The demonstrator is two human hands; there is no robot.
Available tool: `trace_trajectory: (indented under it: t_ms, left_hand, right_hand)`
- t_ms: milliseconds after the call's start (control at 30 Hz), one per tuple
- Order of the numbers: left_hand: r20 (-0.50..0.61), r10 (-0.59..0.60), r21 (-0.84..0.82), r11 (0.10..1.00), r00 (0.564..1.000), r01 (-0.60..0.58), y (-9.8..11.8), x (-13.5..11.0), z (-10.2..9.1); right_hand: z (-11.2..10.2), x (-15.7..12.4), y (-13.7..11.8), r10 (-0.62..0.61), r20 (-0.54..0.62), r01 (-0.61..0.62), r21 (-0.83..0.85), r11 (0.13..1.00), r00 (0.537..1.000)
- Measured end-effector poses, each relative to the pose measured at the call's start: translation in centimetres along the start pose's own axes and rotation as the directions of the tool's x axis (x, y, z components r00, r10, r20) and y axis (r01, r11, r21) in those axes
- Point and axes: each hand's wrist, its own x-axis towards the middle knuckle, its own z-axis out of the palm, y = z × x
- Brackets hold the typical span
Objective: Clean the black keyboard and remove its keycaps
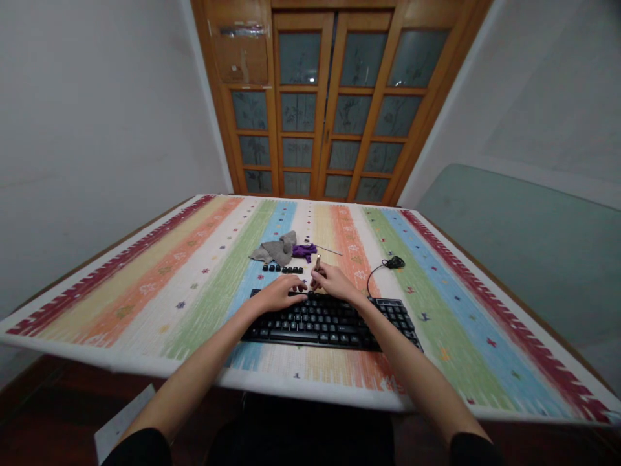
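Observation:
A black keyboard [310, 327] lies near the front edge of the table. My left hand [280, 293] rests over its upper left part, fingers apart and thumb stretched toward the top row of keys. Just right of it, my right hand [332, 283] is closed around a small tan-handled tool [318, 260], held upright over the keyboard's back edge. The tool's lower end is hidden by the fingers, so its kind is unclear. Behind my left hand sits a row of several loose black keycaps [284, 269].
Past the keycaps lie a crumpled grey cloth [277, 250] and a purple cloth [304, 251], with a thin dark rod [330, 250] beside them. The keyboard's coiled cable [394, 262] rests to the right. A striped tablecloth [204, 272] covers the table.

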Motion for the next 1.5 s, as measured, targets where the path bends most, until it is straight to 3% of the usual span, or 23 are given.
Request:
trace_trajectory:
  t_ms: [400, 667, 967, 1500]
  left_hand:
    - [-0.036, -0.014, 0.04, 0.999, 0.999, 0.015, 0.5, 1.3, 0.3]
    - [-0.104, 0.016, 0.071, 0.997, 0.994, -0.009, -0.3, 2.4, 0.0]
    - [-0.07, -0.02, 0.349, 0.936, 0.997, 0.043, -2.7, 4.8, -0.3]
    - [-0.039, -0.047, 0.427, 0.902, 0.998, 0.059, -4.3, 6.2, 1.0]
  right_hand:
    - [-0.9, -1.0, -1.8, -0.118, -0.055, 0.108, -0.155, 0.982, 0.992]
    - [-1.3, -1.7, -0.9, -0.094, -0.146, 0.061, -0.22, 0.974, 0.985]
    - [-1.8, -4.0, -0.9, -0.09, -0.125, 0.078, -0.098, 0.992, 0.988]
    - [-0.7, -5.2, -0.3, -0.096, -0.154, 0.096, -0.005, 0.995, 0.983]
